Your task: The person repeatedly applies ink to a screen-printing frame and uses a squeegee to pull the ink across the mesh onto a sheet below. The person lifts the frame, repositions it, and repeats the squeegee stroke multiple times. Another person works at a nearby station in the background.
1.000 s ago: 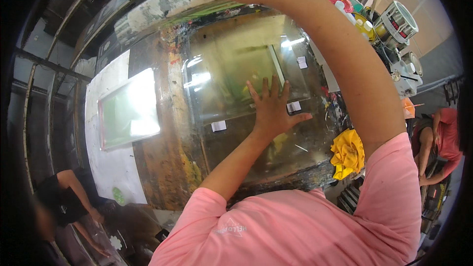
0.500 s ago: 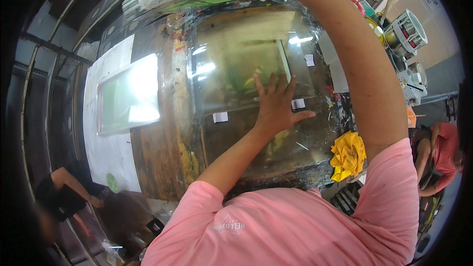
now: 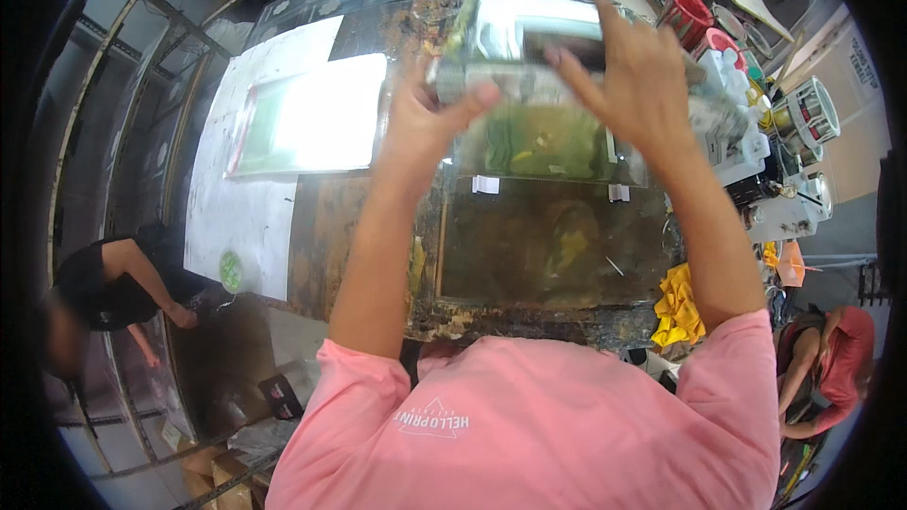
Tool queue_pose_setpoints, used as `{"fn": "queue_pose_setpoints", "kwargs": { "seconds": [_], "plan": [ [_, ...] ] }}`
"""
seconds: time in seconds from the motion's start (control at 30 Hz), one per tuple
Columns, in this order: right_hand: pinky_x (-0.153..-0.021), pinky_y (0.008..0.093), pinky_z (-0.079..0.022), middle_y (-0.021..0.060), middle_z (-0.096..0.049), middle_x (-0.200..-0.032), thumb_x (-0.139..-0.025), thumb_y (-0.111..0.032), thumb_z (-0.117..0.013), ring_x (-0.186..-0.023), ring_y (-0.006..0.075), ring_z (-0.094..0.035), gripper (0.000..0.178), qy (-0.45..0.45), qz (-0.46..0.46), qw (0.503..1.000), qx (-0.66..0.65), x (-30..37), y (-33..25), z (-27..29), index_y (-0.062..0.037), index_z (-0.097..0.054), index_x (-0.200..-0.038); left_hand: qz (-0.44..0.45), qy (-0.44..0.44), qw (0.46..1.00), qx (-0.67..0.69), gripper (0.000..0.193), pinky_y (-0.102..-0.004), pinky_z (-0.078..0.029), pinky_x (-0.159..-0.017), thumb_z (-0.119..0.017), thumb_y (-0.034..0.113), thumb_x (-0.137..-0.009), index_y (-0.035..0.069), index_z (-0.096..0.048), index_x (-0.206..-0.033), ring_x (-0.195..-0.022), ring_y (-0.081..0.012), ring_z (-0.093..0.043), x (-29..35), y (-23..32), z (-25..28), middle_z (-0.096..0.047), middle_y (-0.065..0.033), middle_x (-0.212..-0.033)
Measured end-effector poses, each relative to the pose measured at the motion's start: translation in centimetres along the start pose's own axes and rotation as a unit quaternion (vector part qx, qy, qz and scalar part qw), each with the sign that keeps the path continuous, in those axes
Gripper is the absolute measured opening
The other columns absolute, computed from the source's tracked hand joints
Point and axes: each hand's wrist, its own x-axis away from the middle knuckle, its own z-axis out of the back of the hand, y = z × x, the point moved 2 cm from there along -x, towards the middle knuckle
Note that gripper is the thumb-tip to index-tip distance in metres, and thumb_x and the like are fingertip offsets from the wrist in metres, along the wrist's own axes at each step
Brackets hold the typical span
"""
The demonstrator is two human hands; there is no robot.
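Note:
A screen-like frame (image 3: 529, 71) with a shiny, glaring panel stands tilted over the far part of the worktable. My left hand (image 3: 416, 127) is at its left corner, the corner sitting between thumb and blurred fingers. Near the frame's right side, my right hand (image 3: 647, 85) has its thumb and fingers spread, smeared by motion; no grip shows. Beneath and in front of the frame lies a clear greenish sheet (image 3: 539, 146) on the dark board (image 3: 529, 246). Small white tabs, one left (image 3: 486, 185) and one right (image 3: 619, 193), sit along its near edge.
Clear sheets (image 3: 312, 123) lie on white paper (image 3: 213, 198) at left, near a green round object (image 3: 231, 271). A yellow cloth (image 3: 678, 307) is at the near right corner. Paint tubs (image 3: 808, 118) crowd the right. Other people are on both sides.
My left hand has lifted off the clear sheet and moved to the frame's left corner. My right hand has come back into view. The frame now hangs nearer, over the sheet's far part.

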Motion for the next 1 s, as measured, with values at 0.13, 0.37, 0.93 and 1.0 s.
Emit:
{"fn": "queue_pose_setpoints", "kwargs": {
  "seconds": [0.13, 0.37, 0.93, 1.0],
  "plan": [
    [-0.081, 0.0496, -0.048, 0.0158, -0.071, -0.091, -0.098, -0.052, -0.069, -0.091, 0.0336, -0.068, 0.058, -0.076, 0.023, 0.995, -0.068, 5.4, -0.3, -2.0, -0.0066, -0.067, -0.135, 0.035, 0.014, 0.989, -0.141, 0.079, -0.0333, -0.059, -0.092, -0.098, 0.029, -0.079, -0.005, -0.061, -0.140, -0.103, -0.0203, -0.074, 2.9, -3.8, -0.1, -0.077, -0.0153, -0.115],
    [-0.078, 0.0505, -0.052, 0.0119, -0.068, -0.089, -0.095, -0.039, -0.073, -0.088, 0.0361, -0.068, 0.028, -0.283, 0.039, 0.935, -0.212, 12.4, 0.1, -5.2, -0.0125, -0.073, -0.103, -0.071, 0.045, 0.772, -0.631, 0.102, -0.0475, -0.041, -0.106, -0.093, 0.067, -0.065, 0.001, -0.067, -0.138, -0.118, -0.0320, -0.059, 6.6, -11.9, 2.9, -0.066, -0.0137, -0.119],
    [-0.076, 0.0507, -0.056, 0.0107, -0.072, -0.095, -0.098, -0.055, -0.068, -0.093, 0.0330, -0.072, 0.044, -0.294, 0.001, 0.948, -0.123, 0.6, 8.1, -21.9, -0.0121, -0.075, -0.106, -0.096, 0.033, 0.808, -0.580, 0.105, -0.0456, -0.034, -0.099, -0.091, 0.074, -0.056, 0.004, -0.073, -0.132, -0.103, -0.0280, -0.053, 6.5, -13.4, 3.8, -0.059, -0.0071, -0.103],
    [-0.078, 0.0531, -0.056, 0.0130, -0.075, -0.097, -0.099, -0.060, -0.064, -0.099, 0.0346, -0.072, 0.050, -0.396, -0.008, 0.903, -0.165, -2.9, 10.9, -22.8, -0.0115, -0.076, -0.106, -0.101, 0.051, 0.816, -0.567, 0.108, -0.0445, -0.035, -0.099, -0.092, 0.072, -0.057, 0.003, -0.071, -0.137, -0.103, -0.0283, -0.053, 6.7, -13.6, 3.7, -0.061, -0.0073, -0.104]
  ]
}}
